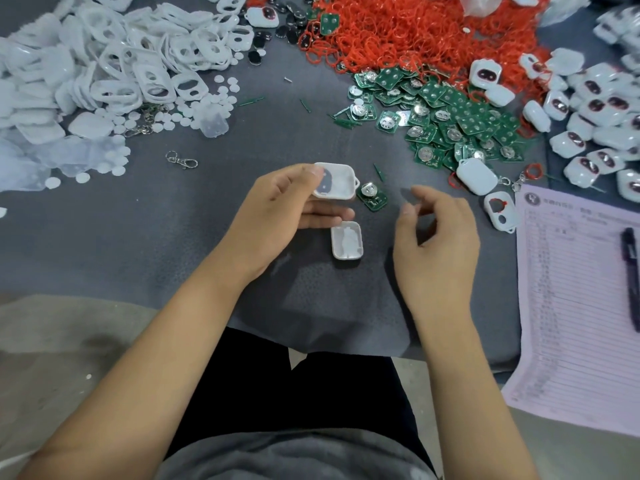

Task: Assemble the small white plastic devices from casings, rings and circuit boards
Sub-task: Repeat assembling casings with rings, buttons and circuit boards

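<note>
My left hand point(277, 209) grips a white casing half point(337, 183) by its left side, inner face up, with a dark oval insert showing inside. A second white casing half point(347, 240) lies on the grey mat just below my left fingers. A green circuit board point(372, 197) with a round silver battery lies beside the held casing. My right hand point(434, 237) hovers to the right of the board, fingers loosely curled, holding nothing.
White casing frames point(121, 64) are heaped at the back left, red rings point(415, 32) at the back, green boards point(450, 116) right of centre, finished white devices point(595, 112) at the right. A lined paper sheet point(571, 306) with a black pen point(630, 271) lies at the right edge. A metal clasp point(181, 160) lies loose.
</note>
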A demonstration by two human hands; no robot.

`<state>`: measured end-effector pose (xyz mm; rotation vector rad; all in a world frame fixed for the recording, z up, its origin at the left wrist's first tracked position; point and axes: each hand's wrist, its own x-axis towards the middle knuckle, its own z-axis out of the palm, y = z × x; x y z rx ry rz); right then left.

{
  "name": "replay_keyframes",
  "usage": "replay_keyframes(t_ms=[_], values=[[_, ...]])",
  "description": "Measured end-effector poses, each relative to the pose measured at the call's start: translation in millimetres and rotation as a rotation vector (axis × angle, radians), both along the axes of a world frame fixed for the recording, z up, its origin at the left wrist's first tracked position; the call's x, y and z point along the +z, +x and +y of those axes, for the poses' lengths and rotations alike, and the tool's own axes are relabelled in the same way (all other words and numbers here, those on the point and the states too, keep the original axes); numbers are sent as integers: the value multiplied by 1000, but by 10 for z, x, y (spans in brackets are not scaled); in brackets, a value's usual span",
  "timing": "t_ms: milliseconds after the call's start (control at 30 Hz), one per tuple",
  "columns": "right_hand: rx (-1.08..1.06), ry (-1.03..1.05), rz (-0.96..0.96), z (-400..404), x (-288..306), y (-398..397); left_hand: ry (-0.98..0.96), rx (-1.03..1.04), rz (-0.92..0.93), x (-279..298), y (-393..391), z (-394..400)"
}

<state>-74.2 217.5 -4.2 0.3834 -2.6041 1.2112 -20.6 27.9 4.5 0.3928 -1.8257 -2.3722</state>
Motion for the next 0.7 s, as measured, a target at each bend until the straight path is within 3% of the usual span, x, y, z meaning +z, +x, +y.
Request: replay_keyframes(t_ms=[367,500,600,700], values=[[153,370,34,-158,28,-127,55,17,-20,30,-9,10],[265,515,-41,-165,124,-227,64,20,-16,38,-7,-1],[345,449,-124,-161,203,-373,84,27,-19,45,-17,-1],[326,95,-221,-193,224,-476,93,36,-15,32,-20,-9]])
